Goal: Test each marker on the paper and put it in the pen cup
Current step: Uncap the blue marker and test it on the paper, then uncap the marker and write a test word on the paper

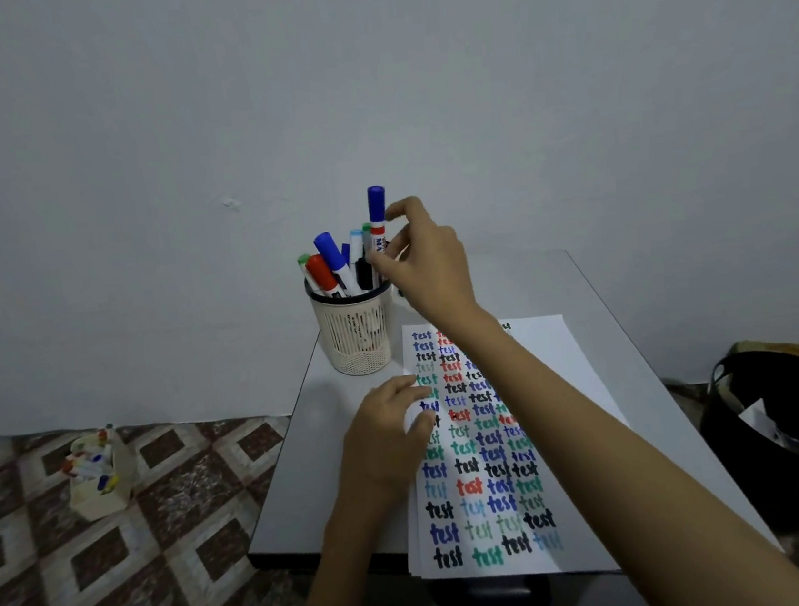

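Several markers (333,265) in pen cup (359,337), blue-capped marker (376,203) in right hand (425,260).

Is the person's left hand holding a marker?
No, the left hand rests on the paper with no marker in it; only the right hand pinches a blue-capped marker over the pen cup.

The pen cup (359,337) stands at the far left of my worktop (316,461) with markers (333,260) in it, and the paper (559,369) lies just right of it, reaching back toward me. My right hand (425,260) pinches an upright marker (377,210) over the cup's right side, while my left hand (387,433) rests on the paper's left edge. On the floor, a box of markers (101,478) sits left of the worktop and a bin (790,432) right of it.
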{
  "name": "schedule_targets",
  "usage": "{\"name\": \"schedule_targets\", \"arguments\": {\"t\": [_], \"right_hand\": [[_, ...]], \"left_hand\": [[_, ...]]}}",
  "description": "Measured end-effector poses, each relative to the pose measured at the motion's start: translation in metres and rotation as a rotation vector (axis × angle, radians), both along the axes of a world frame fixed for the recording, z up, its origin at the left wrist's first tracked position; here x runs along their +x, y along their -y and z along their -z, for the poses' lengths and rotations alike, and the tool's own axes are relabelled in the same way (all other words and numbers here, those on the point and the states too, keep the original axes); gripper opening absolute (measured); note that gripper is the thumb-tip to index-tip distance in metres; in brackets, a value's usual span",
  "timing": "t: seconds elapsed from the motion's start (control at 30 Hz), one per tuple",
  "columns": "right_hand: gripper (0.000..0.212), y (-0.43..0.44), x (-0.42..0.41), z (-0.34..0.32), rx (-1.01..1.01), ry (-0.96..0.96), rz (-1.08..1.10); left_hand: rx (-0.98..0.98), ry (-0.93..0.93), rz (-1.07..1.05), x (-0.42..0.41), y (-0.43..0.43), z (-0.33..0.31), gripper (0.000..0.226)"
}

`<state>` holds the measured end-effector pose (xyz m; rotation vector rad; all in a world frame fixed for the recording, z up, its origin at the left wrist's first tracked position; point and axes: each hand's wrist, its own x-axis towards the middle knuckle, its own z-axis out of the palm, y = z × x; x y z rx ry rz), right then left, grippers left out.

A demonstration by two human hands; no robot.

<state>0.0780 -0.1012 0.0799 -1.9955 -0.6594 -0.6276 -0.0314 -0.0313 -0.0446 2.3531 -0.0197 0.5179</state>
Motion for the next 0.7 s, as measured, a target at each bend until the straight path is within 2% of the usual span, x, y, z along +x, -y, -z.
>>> {"name": "schedule_targets", "arguments": {"t": [0.1,0.2,0.27,0.37,0.47,0.57,0.63,0.67,0.7], "right_hand": [[0.062,-0.002,-0.001,0.002,-0.122,0.143,0.042],[0.069,-0.004,0.002,0.007,-0.231,0.215,0.031],[0.06,-0.005,0.005,0.013,-0.256,0.222,0.0],[0.03,-0.005,0.006,0.027,-0.215,0.309,0.0],[0.026,-0.004,0.007,0.035,-0.121,0.318,-0.027],[0.028,0.001,0.014,0.04,0.088,0.252,-0.025],[0.031,0.01,0.029,0.049,0.18,0.123,0.076],[0.034,0.016,0.039,0.056,0.139,0.042,0.15],[0.038,0.023,0.05,0.064,0.017,-0.05,0.224]], "left_hand": [[0.016,-0.008,0.002,0.0,0.001,-0.003,0.038],[0.042,-0.016,0.004,0.001,0.001,-0.004,0.045],[0.05,-0.018,0.009,0.001,0.0,-0.004,0.045],[0.052,-0.012,0.011,0.001,0.0,-0.004,0.033],[0.05,-0.008,0.006,0.002,0.0,-0.004,0.031],[0.033,-0.003,0.007,0.002,-0.001,-0.003,0.03],[0.005,-0.007,0.006,0.002,-0.002,-0.003,0.029],[-0.008,-0.008,0.005,0.002,-0.001,-0.003,0.03],[-0.019,-0.004,0.004,0.001,-0.001,-0.003,0.03]]}}
